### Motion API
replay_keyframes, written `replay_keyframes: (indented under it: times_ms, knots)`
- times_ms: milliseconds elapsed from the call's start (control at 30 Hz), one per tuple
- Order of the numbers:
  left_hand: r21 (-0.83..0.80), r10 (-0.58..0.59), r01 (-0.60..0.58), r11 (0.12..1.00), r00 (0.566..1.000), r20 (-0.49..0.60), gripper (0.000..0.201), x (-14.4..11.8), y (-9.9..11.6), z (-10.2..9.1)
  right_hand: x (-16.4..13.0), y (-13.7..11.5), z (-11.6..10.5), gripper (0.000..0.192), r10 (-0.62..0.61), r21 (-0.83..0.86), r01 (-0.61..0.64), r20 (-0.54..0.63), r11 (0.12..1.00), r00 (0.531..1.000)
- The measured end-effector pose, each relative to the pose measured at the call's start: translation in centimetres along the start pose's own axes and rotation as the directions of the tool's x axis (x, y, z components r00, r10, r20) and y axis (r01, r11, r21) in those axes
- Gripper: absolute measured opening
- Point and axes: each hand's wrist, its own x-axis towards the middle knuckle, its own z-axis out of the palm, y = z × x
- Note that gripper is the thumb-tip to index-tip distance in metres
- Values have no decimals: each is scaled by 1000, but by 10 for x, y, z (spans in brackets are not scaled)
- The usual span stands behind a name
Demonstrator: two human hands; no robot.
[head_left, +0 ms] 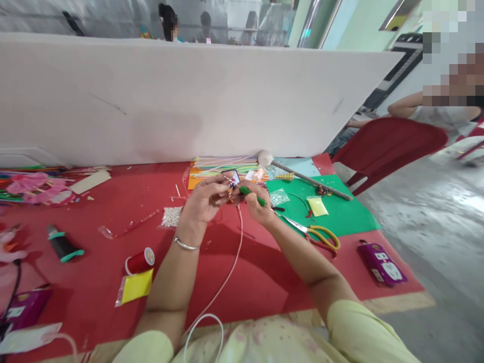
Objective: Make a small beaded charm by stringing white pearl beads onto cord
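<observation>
My left hand [206, 201] and my right hand [259, 204] meet above the red mat [242, 272]. The left fingers pinch a small beaded craft piece [231, 187] with orange and blue bits. The right hand grips a green-handled tool [252, 195], its tip pointed at that piece. A silver bangle sits on my left wrist. A thin white cord [230, 272] runs from under the hands back toward my lap.
Yellow-handled scissors [317, 236] lie just right of my right forearm. A green sheet [340, 212] carries small bead bags and a long stick. A red thread spool [139, 260], yellow packet, bead bag, purple boxes and straws lie around. A white board stands behind; a person sits at right.
</observation>
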Motion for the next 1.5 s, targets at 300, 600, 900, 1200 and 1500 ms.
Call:
replay_keyframes:
  times_ms: [300, 600, 900, 1200, 1500]
  knots:
    - [-45, -12, 22, 999, 980, 200, 33, -1, 3, -7, 2, -6, -18, 64, 83, 114, -97, 118, 989, 990]
    - [126, 101, -99, 987, 995, -8, 32, -3, 3, -6, 5, -7, -19, 64, 18, 37, -23, 147, 999, 989]
    - [-80, -131, 136, 988, 990, 58, 32, 1, -3, 2, 5, 10, -23, 49, -454, -363, 453, 87, 814, 887]
    - [98, -31, 32, 995, 999, -10, 34, -1, 6, -8, 12, -1, -44, 47, -373, -365, 491, 348, 791, 860]
    - [162, -61, 64, 985, 998, -28, 29, 0, 7, -11, 6, -22, -54, 36, -280, -359, 443, 424, 821, 861]
